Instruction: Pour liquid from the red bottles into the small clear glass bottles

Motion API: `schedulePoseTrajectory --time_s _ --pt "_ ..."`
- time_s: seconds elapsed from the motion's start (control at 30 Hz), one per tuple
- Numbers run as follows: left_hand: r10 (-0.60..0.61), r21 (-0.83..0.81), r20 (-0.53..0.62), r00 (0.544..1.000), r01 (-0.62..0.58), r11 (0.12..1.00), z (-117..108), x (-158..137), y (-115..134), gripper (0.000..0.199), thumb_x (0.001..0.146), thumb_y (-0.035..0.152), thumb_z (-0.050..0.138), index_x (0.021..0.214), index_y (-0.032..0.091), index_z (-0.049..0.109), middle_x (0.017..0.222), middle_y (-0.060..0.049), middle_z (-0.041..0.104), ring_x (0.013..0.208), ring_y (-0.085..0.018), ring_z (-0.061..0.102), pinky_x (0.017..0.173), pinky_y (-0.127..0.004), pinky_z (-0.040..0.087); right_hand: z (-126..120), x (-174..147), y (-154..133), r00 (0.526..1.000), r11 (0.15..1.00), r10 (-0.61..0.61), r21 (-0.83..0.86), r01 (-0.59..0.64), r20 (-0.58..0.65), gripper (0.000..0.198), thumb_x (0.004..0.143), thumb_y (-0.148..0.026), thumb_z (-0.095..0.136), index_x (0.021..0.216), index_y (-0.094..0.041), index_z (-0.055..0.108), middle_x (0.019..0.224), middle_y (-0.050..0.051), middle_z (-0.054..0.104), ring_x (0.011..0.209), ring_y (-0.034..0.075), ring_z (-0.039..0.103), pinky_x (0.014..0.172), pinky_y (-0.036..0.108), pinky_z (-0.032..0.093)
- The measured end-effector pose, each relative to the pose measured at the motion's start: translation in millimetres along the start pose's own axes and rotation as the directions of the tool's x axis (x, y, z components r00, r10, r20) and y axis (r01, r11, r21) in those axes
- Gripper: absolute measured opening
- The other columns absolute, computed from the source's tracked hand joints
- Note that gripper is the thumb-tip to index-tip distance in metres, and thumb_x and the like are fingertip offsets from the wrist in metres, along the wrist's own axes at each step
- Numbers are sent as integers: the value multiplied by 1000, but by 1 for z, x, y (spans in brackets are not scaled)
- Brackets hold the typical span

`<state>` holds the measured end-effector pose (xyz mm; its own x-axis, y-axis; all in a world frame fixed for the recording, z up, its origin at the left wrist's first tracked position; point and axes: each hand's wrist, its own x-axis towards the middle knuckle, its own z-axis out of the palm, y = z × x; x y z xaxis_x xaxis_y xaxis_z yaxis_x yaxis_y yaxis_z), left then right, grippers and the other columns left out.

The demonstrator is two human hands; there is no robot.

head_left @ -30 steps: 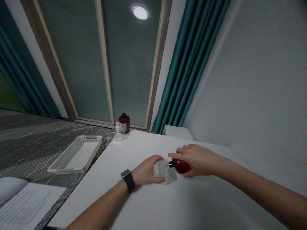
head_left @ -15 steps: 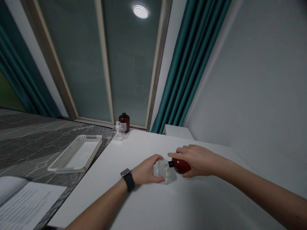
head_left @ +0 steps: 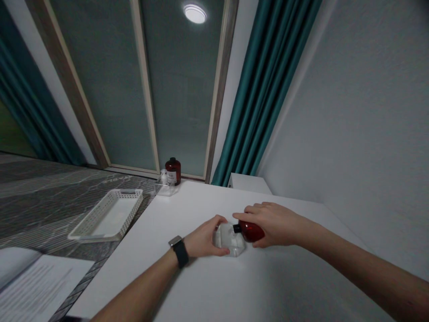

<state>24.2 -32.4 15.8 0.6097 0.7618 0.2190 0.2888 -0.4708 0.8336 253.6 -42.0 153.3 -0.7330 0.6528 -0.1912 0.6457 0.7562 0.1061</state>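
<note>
A clear box-shaped container (head_left: 231, 243) rests on the white table (head_left: 187, 290), gripped along its left side by my left hand (head_left: 205, 239), thumb in front and fingers behind. My right hand (head_left: 268, 223) is wrapped round a dark red-brown bottle (head_left: 251, 231), tipped on its side with its black neck pointing left over the clear container. Whether liquid is flowing from the neck, I cannot tell. A dark-banded watch (head_left: 179, 250) is on my left wrist.
At the table's far left corner stand a brown labelled bottle (head_left: 173, 171) and a small white pump bottle (head_left: 164, 176) by a clear tray (head_left: 164, 190). On the left are a white basket (head_left: 75, 235) and an open book (head_left: 43, 286). A white cabinet (head_left: 251, 183) stands behind.
The red-brown bottle and my right hand have shifted slightly left, bringing the neck further over the clear container. My left hand keeps its hold on the container.
</note>
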Motion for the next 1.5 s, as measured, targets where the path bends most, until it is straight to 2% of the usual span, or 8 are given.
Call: schedulePoseTrajectory --time_s 0.47,0.63,0.87,1.0,1.17,1.27,1.4,1.5 --pt "-12 -10 14 1000 12 1000 1 1 -3 60 66 30 82 114 18 47 108 -7 61 94 -24 60 83 -38 50 5 1 1 999 999 -23 46 25 -41 68 76 -44 73 137 -26 48 110 11 68 92 31 66 78 43 49" --pt "-8 -21 10 1000 8 1000 2 1 -4 61 65 27 82 114 19 46 109 -7 60 96 -23 59 85 -38 50 -1 -1 2 998 995 -3 101 9 -61 71 76 -45 72 139 -26 46 116 11 67 99 32 65 83 42 48" --pt "-9 -57 23 1000 11 998 1 0 -4 62 66 25 82 116 18 46 113 -9 59 101 -25 59 88 -39 50 6 -8 9 984 953 99 300 -50 -151 74 77 -46 71 143 -29 41 130 9 61 111 30 61 93 42 48" --pt "7 -65 30 1000 -5 998 1 1 -6 60 67 23 81 116 18 47 113 -8 59 102 -24 59 91 -40 50 39 -12 13 914 861 286 495 -115 -286 78 76 -38 71 145 -28 35 145 11 49 126 30 52 105 47 42" --pt "11 -112 36 999 -6 994 2 2 -7 59 66 21 81 114 18 47 112 -8 60 102 -23 60 93 -41 49 93 -9 21 731 675 579 715 -181 -362 77 78 -27 62 145 -27 25 142 14 48 124 29 54 102 51 43" --pt "6 -137 43 999 0 991 1 2 -5 57 67 20 80 114 20 46 113 -7 60 103 -23 60 94 -41 48 119 -3 28 668 661 616 735 -149 -418 71 82 -22 52 144 -25 18 143 16 46 129 28 50 105 51 41" --pt "-36 -105 58 998 41 994 0 2 -2 57 67 20 79 114 20 46 112 -7 60 103 -24 60 92 -40 49 143 3 38 635 620 648 776 -118 -422 70 86 -23 49 144 -22 10 140 17 47 126 26 52 103 48 44" --pt "-55 -83 66 996 60 995 -2 2 0 58 67 20 78 114 20 45 113 -7 60 103 -24 60 92 -40 48 154 8 42 600 566 676 823 -50 -428 65 86 -28 50 141 -21 15 140 17 45 125 25 52 104 46 44"
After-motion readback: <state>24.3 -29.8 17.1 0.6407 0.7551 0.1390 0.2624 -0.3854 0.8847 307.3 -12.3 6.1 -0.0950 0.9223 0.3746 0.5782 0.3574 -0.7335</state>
